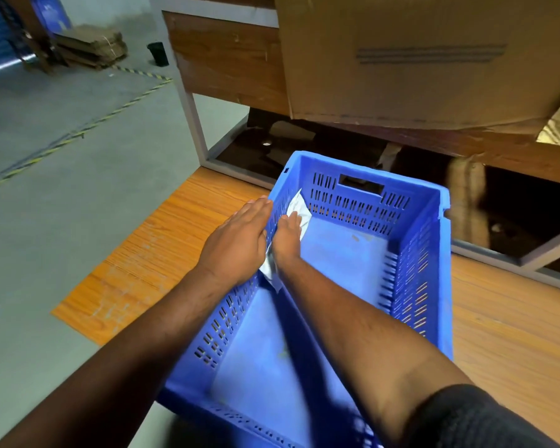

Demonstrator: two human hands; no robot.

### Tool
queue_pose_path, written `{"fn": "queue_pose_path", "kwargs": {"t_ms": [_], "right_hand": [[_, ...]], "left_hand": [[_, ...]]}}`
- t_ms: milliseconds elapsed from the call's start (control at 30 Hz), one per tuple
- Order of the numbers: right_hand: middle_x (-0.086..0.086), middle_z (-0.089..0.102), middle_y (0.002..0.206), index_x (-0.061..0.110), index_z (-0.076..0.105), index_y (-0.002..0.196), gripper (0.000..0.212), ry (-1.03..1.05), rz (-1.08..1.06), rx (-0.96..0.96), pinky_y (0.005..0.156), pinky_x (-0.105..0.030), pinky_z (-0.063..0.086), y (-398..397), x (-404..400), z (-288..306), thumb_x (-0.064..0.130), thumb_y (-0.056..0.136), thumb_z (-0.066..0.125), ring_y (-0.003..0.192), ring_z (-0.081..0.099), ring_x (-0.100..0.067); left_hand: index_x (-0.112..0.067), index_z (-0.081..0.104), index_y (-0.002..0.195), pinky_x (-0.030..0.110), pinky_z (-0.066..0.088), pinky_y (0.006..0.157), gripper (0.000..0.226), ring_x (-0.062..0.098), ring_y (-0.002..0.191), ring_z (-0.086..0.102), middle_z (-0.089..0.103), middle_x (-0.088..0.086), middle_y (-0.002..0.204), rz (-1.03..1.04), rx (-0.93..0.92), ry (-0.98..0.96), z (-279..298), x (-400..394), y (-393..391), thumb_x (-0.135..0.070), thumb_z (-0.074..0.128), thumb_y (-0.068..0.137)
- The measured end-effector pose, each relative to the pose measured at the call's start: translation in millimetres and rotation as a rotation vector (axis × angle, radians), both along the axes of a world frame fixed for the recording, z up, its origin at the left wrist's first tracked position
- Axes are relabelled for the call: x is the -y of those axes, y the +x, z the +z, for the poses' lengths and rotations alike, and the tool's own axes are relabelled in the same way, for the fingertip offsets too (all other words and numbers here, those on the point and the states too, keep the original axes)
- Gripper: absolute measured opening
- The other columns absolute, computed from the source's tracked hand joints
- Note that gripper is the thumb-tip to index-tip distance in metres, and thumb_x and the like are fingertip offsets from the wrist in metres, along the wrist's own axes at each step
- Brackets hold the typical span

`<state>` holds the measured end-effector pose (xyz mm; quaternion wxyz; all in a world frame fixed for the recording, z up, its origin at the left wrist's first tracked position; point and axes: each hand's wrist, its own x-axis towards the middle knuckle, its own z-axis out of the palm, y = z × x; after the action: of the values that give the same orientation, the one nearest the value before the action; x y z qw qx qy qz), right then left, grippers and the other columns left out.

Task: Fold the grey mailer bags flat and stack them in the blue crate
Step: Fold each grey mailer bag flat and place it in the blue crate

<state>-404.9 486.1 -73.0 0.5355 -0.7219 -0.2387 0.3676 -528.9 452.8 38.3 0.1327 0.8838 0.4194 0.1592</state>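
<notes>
a: what's under the blue slotted plastic crate (414,286)?

b: an orange wood-grain bench (162,240). left of the crate is grey concrete floor (62,195) with a yellow-black tape line; beyond the crate hangs a big brown cardboard box (417,59).

a: and the hands?

b: the left hand (236,240) lies flat, fingers straight, over the crate's left wall. the right hand (286,236) reaches inside that wall, its grip closed round the crumpled grey mailer bag (299,205).

a: where's the bag?

b: inside the crate, against its left wall, near the far left corner.
</notes>
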Motion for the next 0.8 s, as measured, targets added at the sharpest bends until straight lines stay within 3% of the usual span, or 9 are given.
{"fn": "queue_pose_path", "kwargs": {"t_ms": [133, 300, 367, 467, 567, 633, 800], "right_hand": [[0.011, 0.006, 0.172, 0.026, 0.011, 0.165, 0.054, -0.002, -0.043, 0.024, 0.128, -0.042, -0.004, 3, 6, -10, 0.038, 0.113, 0.017, 0.159, 0.002, -0.009], [0.010, 0.006, 0.172, 0.026, 0.012, 0.165, 0.053, -0.009, 0.039, 0.038, 0.128, -0.037, -0.006, 9, 19, -12, 0.038, 0.114, 0.015, 0.159, 0.002, -0.009], [0.005, 0.015, 0.172, 0.022, 0.018, 0.165, 0.054, -0.021, 0.024, 0.076, 0.129, -0.037, 0.004, 17, 26, -2, 0.038, 0.113, 0.020, 0.159, 0.011, -0.014], [-0.009, 0.048, 0.156, 0.012, 0.045, 0.153, 0.046, 0.006, 0.073, 0.243, 0.121, -0.037, 0.031, 45, 46, 35, 0.024, 0.109, 0.041, 0.144, 0.044, -0.026], [-0.001, 0.072, 0.123, 0.019, 0.070, 0.123, 0.025, 0.207, 0.218, 0.311, 0.110, -0.044, 0.048, 78, 79, 100, 0.019, 0.101, 0.057, 0.116, 0.066, -0.015], [0.006, 0.076, 0.107, 0.030, 0.073, 0.105, 0.015, 0.337, 0.304, 0.367, 0.102, -0.043, 0.054, 94, 125, 148, 0.027, 0.097, 0.061, 0.100, 0.069, -0.009], [0.006, 0.077, 0.109, 0.019, 0.075, 0.111, 0.019, 0.450, 0.309, 0.505, 0.094, -0.034, 0.054, 125, 280, 217, 0.023, 0.101, 0.060, 0.106, 0.072, -0.017]], "left_hand": [[-0.019, 0.024, 0.162, 0.027, 0.018, 0.123, 0.061, 0.012, 0.156, 0.017, 0.021, -0.005, 0.169, 0.015, -0.020, -0.012, 5, 2, 1, -0.016, 0.043, 0.104], [-0.019, 0.024, 0.162, 0.032, 0.024, 0.123, 0.060, 0.013, 0.156, 0.017, 0.021, -0.004, 0.169, 0.015, -0.040, -0.008, 7, 4, 1, -0.019, 0.043, 0.105], [-0.019, 0.028, 0.161, 0.036, 0.027, 0.124, 0.059, 0.015, 0.156, 0.017, 0.022, -0.003, 0.169, -0.001, -0.045, -0.011, 7, 4, 0, -0.018, 0.045, 0.104], [-0.017, 0.042, 0.155, 0.039, 0.027, 0.121, 0.056, 0.021, 0.156, 0.021, 0.027, 0.002, 0.167, -0.035, -0.018, 0.034, 10, 6, -3, -0.020, 0.054, 0.101], [-0.015, 0.055, 0.145, 0.040, 0.031, 0.121, 0.049, 0.024, 0.150, 0.035, 0.045, 0.006, 0.158, -0.103, 0.086, 0.121, 25, 14, 7, -0.021, 0.059, 0.097], [-0.015, 0.059, 0.141, 0.034, 0.033, 0.119, 0.046, 0.020, 0.145, 0.043, 0.054, 0.003, 0.151, -0.178, 0.217, 0.126, 41, 27, 26, -0.021, 0.059, 0.096], [-0.016, 0.064, 0.134, 0.029, 0.040, 0.114, 0.038, 0.012, 0.133, 0.054, 0.064, -0.004, 0.138, -0.394, 0.394, 0.101, 75, 93, 94, -0.020, 0.058, 0.097]]}}
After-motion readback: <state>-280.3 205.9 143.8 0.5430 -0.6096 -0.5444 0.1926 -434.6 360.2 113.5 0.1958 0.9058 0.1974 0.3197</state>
